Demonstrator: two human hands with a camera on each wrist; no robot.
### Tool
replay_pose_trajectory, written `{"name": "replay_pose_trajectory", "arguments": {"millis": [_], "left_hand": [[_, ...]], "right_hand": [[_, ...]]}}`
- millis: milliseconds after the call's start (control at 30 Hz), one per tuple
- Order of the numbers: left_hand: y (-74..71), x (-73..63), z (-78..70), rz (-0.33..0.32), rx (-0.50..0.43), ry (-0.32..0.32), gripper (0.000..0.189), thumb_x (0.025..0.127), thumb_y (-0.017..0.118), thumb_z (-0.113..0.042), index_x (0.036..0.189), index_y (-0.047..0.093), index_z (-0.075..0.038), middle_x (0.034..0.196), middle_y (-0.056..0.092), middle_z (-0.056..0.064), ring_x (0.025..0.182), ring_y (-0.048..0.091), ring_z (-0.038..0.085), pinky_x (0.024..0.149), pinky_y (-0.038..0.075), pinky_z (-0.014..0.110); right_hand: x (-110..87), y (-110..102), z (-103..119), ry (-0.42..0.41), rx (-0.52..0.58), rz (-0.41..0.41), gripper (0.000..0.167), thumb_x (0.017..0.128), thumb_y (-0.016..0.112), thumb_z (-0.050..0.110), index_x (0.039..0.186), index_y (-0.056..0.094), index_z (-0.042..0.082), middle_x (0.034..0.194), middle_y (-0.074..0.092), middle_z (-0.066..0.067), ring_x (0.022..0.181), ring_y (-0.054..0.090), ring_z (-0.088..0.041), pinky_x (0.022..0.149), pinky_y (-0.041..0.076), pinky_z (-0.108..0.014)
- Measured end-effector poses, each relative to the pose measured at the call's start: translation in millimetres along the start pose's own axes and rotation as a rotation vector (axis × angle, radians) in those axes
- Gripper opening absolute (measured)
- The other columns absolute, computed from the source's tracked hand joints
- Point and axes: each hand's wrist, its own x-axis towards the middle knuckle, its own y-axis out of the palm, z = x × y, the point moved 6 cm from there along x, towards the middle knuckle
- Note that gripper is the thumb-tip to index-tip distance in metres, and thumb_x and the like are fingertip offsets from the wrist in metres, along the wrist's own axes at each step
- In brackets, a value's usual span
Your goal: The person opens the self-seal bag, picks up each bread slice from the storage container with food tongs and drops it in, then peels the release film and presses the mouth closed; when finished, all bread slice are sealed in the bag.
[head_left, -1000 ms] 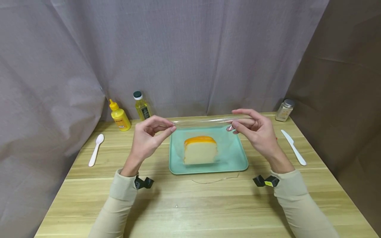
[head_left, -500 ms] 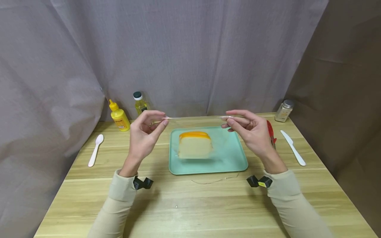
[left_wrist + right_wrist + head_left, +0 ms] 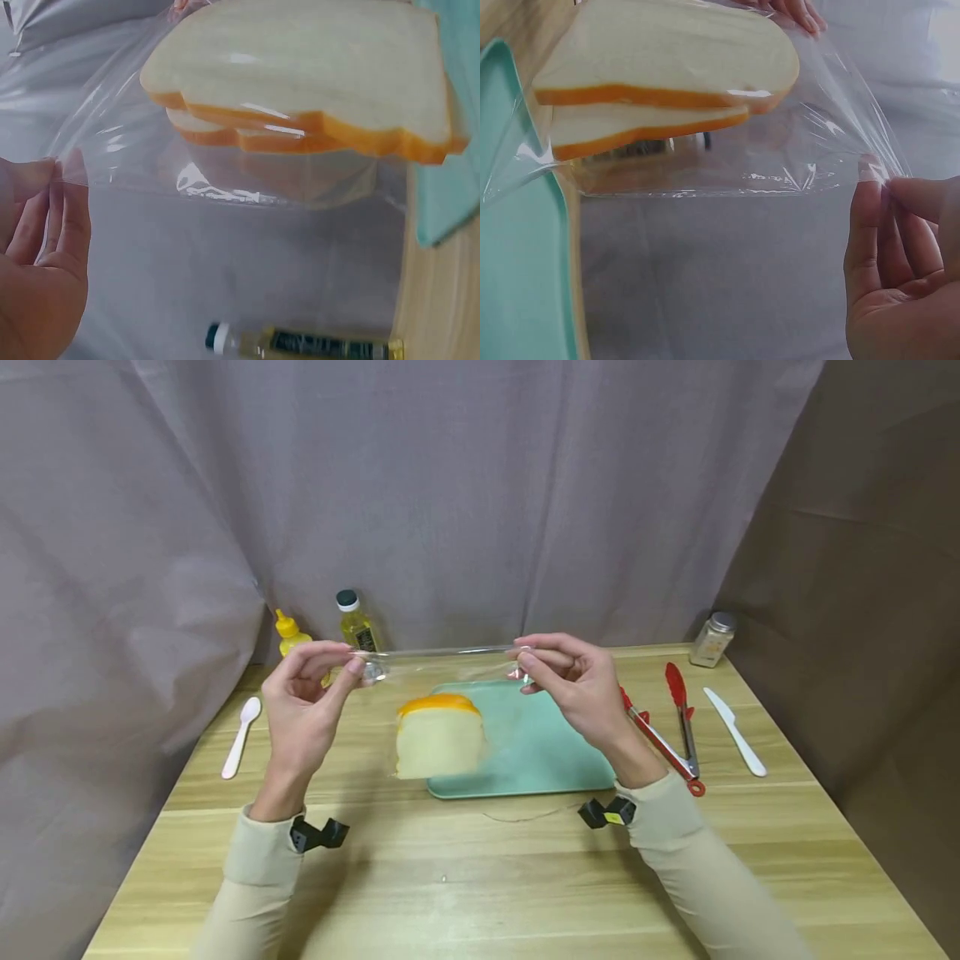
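A clear plastic bag (image 3: 727, 169) hangs between both hands, with slices of bread (image 3: 439, 739) inside it. The slices look white with orange-brown crusts, and at least two show in the left wrist view. My left hand (image 3: 303, 714) pinches one upper corner of the bag between thumb and fingertips. At the opposite corner my right hand (image 3: 588, 697) pinches the film the same way. The bread hangs above the left end of a mint-green tray (image 3: 555, 752), overlapping its edge in the head view. The film's top edge is stretched between the hands.
Red-tipped tongs (image 3: 686, 735), a white knife (image 3: 735, 731) and a spice jar (image 3: 712, 639) are at the right. A white spoon (image 3: 242, 739), a partly hidden yellow squeeze bottle (image 3: 287, 628) and an oil bottle (image 3: 357, 622) are at the left. A thin clear strip (image 3: 528, 817) lies before the tray.
Both hands have moved left, carrying the bag of bread from over the tray's middle to past its left edge. The tongs, earlier mostly hidden behind the right hand, now show.
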Motion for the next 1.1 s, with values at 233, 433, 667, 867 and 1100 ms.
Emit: {"name": "replay_pose_trajectory", "arguments": {"millis": [233,433,667,867,1100], "left_hand": [[-38.8,-10.2,-12.9,-0.064,-0.026,-0.042,0.024,0.091,0.071,0.022,0.112,0.061,0.025,0.102,0.08,0.022,0.09,0.079,0.025,0.076,0.068,0.034],[-67.1,-14.2,-35.2,-0.087,-0.06,-0.024,0.025,0.088,0.067,0.029,0.112,0.06,0.027,0.1,0.08,0.023,0.087,0.079,0.025,0.075,0.068,0.032],[-103.7,-7.0,-15.7,-0.126,0.103,-0.191,0.027,0.09,0.076,0.017,0.116,0.067,0.018,0.097,0.082,0.012,0.082,0.078,0.018,0.071,0.066,0.025],[-131.1,-12.0,41.4,-0.148,0.251,-0.385,0.024,0.093,0.081,0.004,0.115,0.072,0.006,0.095,0.083,0.001,0.08,0.078,0.011,0.069,0.065,0.022],[-145.2,-16.5,85.5,-0.184,0.363,-0.471,0.029,0.094,0.081,0.001,0.119,0.07,0.009,0.095,0.082,-0.003,0.078,0.077,0.008,0.069,0.065,0.019]], "right_hand": [[8.4,42.6,-17.3,0.086,0.074,0.084,0.025,0.103,0.074,0.006,0.127,0.074,0.001,0.12,0.082,-0.014,0.093,0.082,-0.022,0.077,0.07,-0.043],[11.2,78.6,-29.1,0.17,0.184,0.157,0.028,0.103,0.074,0.008,0.13,0.072,-0.001,0.119,0.082,-0.013,0.094,0.082,-0.024,0.078,0.07,-0.048],[16.4,114.6,-74.4,0.379,0.238,0.173,0.031,0.104,0.072,0.008,0.133,0.07,-0.001,0.13,0.078,-0.02,0.099,0.082,-0.02,0.084,0.069,-0.043],[19.5,125.3,-118.9,0.485,0.214,0.1,0.031,0.105,0.07,0.006,0.135,0.069,-0.004,0.129,0.078,-0.02,0.099,0.081,-0.021,0.083,0.069,-0.038],[27.9,129.3,-142.5,0.485,0.108,0.025,0.031,0.104,0.072,0.006,0.132,0.071,-0.006,0.123,0.078,-0.025,0.088,0.079,-0.014,0.08,0.069,-0.034]]}}
